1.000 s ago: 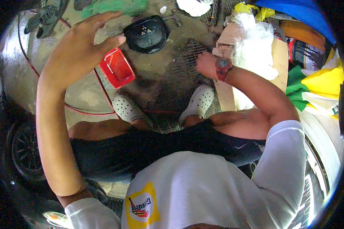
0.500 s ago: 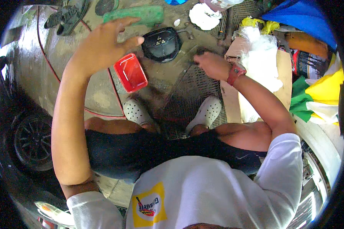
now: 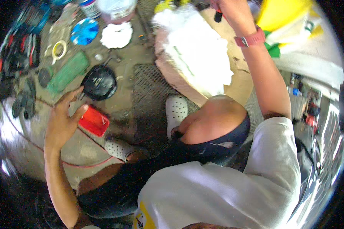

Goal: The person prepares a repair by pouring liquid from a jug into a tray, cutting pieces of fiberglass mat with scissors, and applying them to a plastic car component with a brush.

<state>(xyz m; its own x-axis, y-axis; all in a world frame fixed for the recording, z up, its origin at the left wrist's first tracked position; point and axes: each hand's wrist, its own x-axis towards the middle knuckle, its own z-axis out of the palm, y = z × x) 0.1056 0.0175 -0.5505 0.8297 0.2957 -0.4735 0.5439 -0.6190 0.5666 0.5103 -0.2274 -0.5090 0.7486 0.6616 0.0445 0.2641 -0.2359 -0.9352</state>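
I judge a reach: my left hand [image 3: 63,120] is spread, thumb beside the red tray [image 3: 94,121], left of centre; gripping calls for closing. Upper right, I can't tell whether my right hand [image 3: 235,14] grasps the black object [image 3: 218,16].

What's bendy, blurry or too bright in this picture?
All in the head view: the fisheye lens bends edges toward the dark rim; yellow fabric at upper right is smeared; white material looks washed out; the red container shows a small glint.
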